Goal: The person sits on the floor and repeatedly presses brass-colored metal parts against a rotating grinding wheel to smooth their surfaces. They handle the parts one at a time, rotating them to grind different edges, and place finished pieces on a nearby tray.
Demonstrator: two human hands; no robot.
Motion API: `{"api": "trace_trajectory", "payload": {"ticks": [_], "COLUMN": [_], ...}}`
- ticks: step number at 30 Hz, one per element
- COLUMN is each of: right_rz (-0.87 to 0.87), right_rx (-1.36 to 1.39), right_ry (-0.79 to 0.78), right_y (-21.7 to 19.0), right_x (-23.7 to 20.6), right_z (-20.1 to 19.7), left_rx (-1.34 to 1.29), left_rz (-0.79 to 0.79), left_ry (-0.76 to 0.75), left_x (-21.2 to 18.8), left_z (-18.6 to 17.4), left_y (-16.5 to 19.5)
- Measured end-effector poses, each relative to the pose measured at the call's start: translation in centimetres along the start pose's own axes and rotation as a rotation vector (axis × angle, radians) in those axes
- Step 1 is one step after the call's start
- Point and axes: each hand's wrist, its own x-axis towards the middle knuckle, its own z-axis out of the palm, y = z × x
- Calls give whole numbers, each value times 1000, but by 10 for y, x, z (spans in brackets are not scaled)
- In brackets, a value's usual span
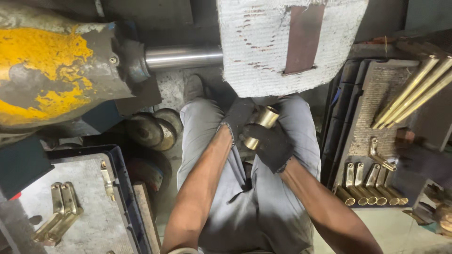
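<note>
Brass tube [262, 125], smooth and round, clasped by both gloved hands [256, 136].

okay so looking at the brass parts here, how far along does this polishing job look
Probably early to midway. A few brass pieces lie on the left tray, possibly done. In hand: both gloved hands, left hand and right hand, hold one brass cylinder below the cloth buffing wheel. More remain: a row of brass parts and long brass rods on the right.
</note>
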Motion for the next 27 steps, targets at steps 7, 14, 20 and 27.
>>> {"api": "trace_trajectory", "payload": {"ticks": [7, 14, 20, 27], "right_rz": [-45, -104, -120, -198], "right_rx": [3, -251, -1107, -856], "right_ry": [-124, -393, -320, -426], "right_y": [4, -9, -1, -2], "right_x": [7, -28, -110, -154], "right_z": [-4, -14, -50, -62], "left_rx": [-347, -190, 264, 349], "left_rz": [150, 406, 804, 860], "left_ry": [42, 231, 174, 153], "left_x": [0, -102, -233, -274], "left_z": [-9, -7, 19, 49], "left_y": [-4, 29, 61, 80]}}
